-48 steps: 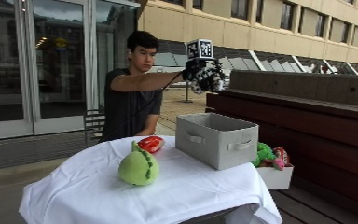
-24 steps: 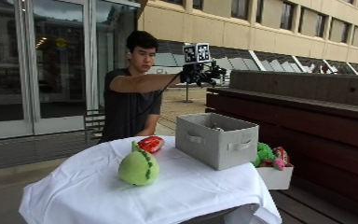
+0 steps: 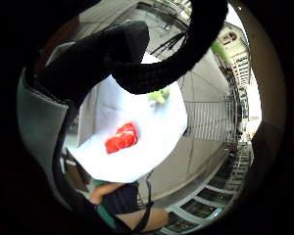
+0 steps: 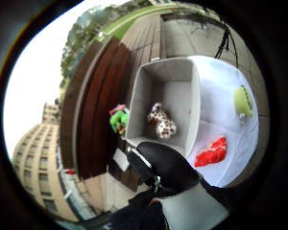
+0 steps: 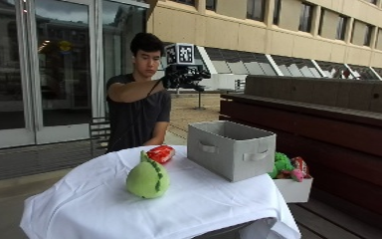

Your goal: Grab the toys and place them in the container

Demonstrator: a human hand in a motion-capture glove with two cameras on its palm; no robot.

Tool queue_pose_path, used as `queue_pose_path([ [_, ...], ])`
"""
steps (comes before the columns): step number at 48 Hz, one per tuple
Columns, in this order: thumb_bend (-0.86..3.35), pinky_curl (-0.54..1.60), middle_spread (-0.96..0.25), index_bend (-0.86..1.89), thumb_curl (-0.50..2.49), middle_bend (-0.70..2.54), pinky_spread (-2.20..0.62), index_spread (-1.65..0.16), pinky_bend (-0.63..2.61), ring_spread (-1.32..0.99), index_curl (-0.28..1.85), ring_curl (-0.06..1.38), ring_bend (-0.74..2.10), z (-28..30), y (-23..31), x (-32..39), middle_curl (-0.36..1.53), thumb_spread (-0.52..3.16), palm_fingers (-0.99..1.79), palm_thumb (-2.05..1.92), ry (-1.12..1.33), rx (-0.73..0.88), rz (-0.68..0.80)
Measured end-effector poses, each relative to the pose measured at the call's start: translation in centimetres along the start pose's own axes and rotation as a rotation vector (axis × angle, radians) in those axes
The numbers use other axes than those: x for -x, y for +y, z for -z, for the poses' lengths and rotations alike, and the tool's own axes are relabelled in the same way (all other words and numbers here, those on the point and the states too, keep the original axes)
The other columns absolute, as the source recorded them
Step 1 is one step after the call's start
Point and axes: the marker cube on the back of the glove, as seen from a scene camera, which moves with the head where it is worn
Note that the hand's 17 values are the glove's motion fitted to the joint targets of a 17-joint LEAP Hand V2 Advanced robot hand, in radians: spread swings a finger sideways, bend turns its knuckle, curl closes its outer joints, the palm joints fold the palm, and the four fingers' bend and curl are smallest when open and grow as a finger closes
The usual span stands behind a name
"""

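- The person's gloved right hand (image 5: 181, 77) is held up high, in the upper middle of the outside view, above the surface (image 5: 197, 204) with its white cloth.
- The grip holds nothing. I cannot tell if its fingers are spread or curled.
- The grey container (image 5: 231, 148) stands at the middle right of the surface. A spotted plush toy (image 4: 162, 123) lies inside it.
- A green plush toy (image 5: 148, 178) sits at the lower middle, and a red toy (image 5: 160, 153) lies just behind it.
- More toys (image 5: 285, 167) fill a small white box beside the container.
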Motion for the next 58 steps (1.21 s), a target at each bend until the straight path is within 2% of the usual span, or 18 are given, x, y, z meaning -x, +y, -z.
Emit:
queue_pose_path([
  [10, -0.05, 0.37, 0.00, 0.08, 0.34, 0.17, 0.07, -0.32, 1.29, 0.03, 0.13, 0.22, 0.53, -3.2, 4.4, -5.9, 0.42, 1.01, -0.17, -0.04, 0.000, 0.034, -0.071],
  [18, -0.06, 0.36, 0.01, 0.08, 0.32, 0.17, 0.08, -0.31, 1.28, 0.04, 0.13, 0.23, 0.52, -6.3, 6.7, -7.8, 0.40, 1.00, -0.17, -0.05, 0.025, 0.056, -0.097],
  [23, -0.06, 0.35, 0.01, 0.07, 0.30, 0.17, 0.09, -0.31, 1.27, 0.04, 0.12, 0.23, 0.52, -8.8, 8.1, -7.6, 0.39, 0.98, -0.18, -0.06, 0.039, 0.093, -0.275],
  [27, -0.06, 0.35, 0.02, 0.05, 0.29, 0.18, 0.09, -0.30, 1.27, 0.04, 0.12, 0.23, 0.51, -11.4, 9.2, -8.5, 0.39, 0.97, -0.19, -0.06, 0.039, 0.126, -0.123],
  [30, -0.06, 0.35, 0.02, 0.06, 0.29, 0.17, 0.09, -0.30, 1.27, 0.04, 0.11, 0.23, 0.51, -13.1, 9.3, -9.0, 0.38, 0.97, -0.19, -0.06, 0.040, 0.137, -0.087],
  [47, -0.04, 0.35, 0.04, 0.06, 0.27, 0.16, 0.09, -0.30, 1.28, 0.05, 0.10, 0.24, 0.49, -23.2, 12.3, -8.9, 0.35, 0.96, -0.19, -0.03, 0.026, 0.272, -0.107],
  [58, 0.00, 0.36, 0.05, 0.06, 0.29, 0.17, 0.05, -0.29, 1.36, 0.04, 0.08, 0.30, 0.68, -26.2, 13.3, -9.0, 0.35, 1.02, -0.08, 0.08, 0.015, 0.375, -0.102],
])
